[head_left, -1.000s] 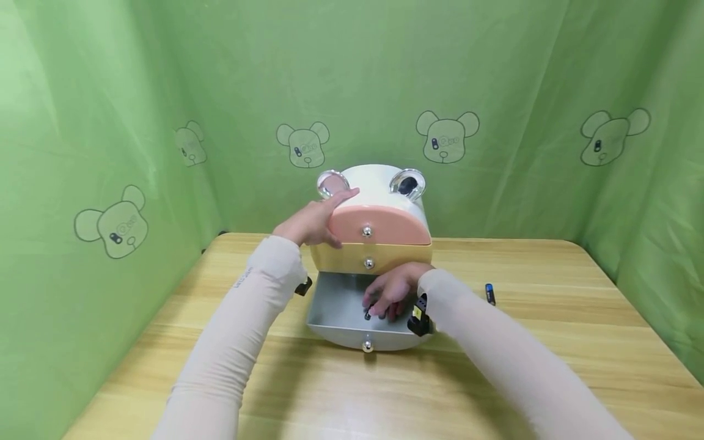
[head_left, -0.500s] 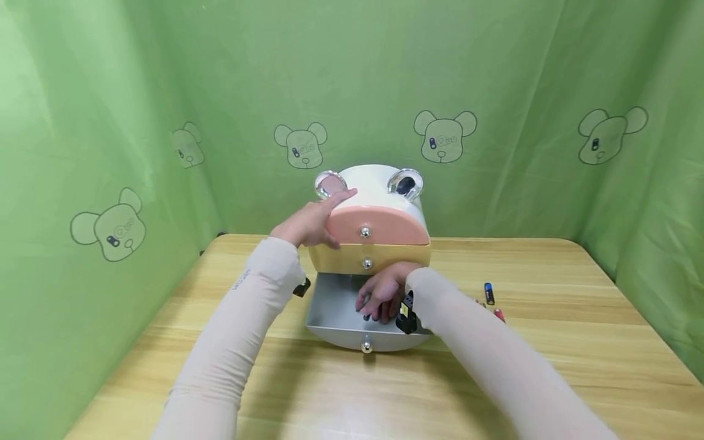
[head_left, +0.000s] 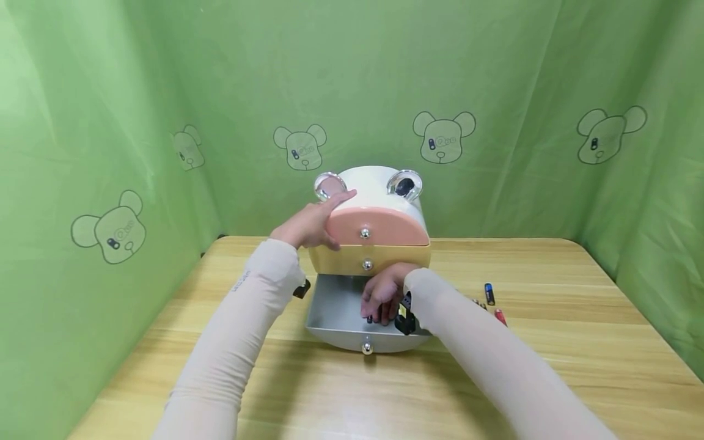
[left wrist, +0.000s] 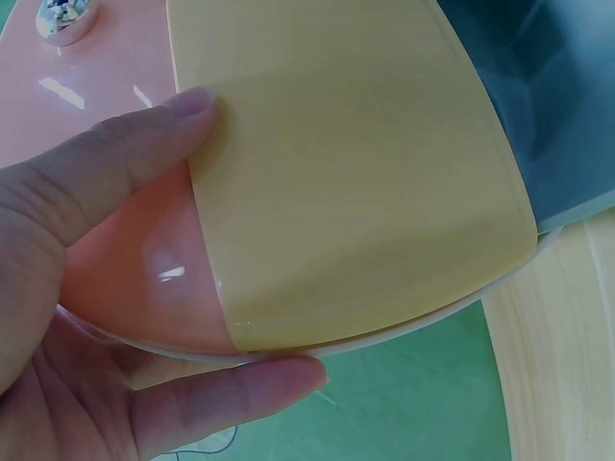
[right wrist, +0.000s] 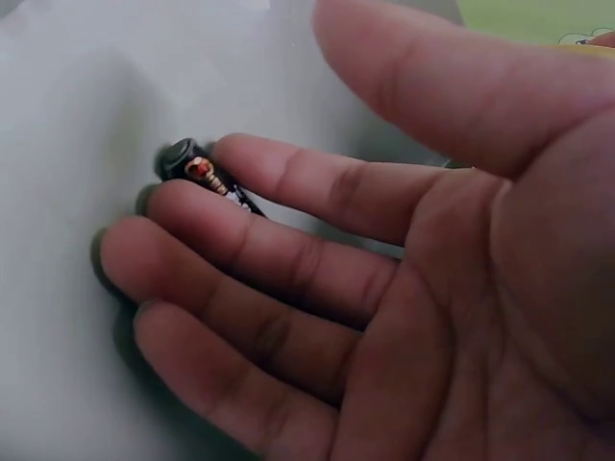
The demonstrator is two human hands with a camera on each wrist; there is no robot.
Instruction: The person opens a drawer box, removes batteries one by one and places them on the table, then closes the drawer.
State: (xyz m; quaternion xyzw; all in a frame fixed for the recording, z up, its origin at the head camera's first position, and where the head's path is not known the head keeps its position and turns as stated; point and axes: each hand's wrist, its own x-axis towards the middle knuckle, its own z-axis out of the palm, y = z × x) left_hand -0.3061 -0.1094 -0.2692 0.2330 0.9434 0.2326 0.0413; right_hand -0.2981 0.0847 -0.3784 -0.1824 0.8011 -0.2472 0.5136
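Note:
A small frog-shaped drawer cabinet [head_left: 376, 183] stands on the table, with a pink top drawer, a yellow middle drawer and a pulled-out grey bottom drawer [head_left: 335, 305]. My left hand [head_left: 308, 226] grips the cabinet's left side; in the left wrist view, its thumb lies on the front at the pink-yellow seam and a finger runs along the side edge. Inside the grey drawer, my right hand [head_left: 382, 296] reaches down with fingers extended and thumb apart. A black battery [right wrist: 192, 165] lies by its index and middle fingertips, partly hidden behind them.
Right of the cabinet lie a blue-and-black battery [head_left: 489, 294], a red battery [head_left: 500, 316] and other small pieces [head_left: 480, 303], partly covered by my right sleeve [head_left: 473, 330]. Green curtains [head_left: 363, 79] surround the wooden table [head_left: 572, 293].
My right hand has shifted slightly left and its fingers have dipped lower in the drawer. The right forearm's move left uncovers the red battery. The left hand keeps its hold.

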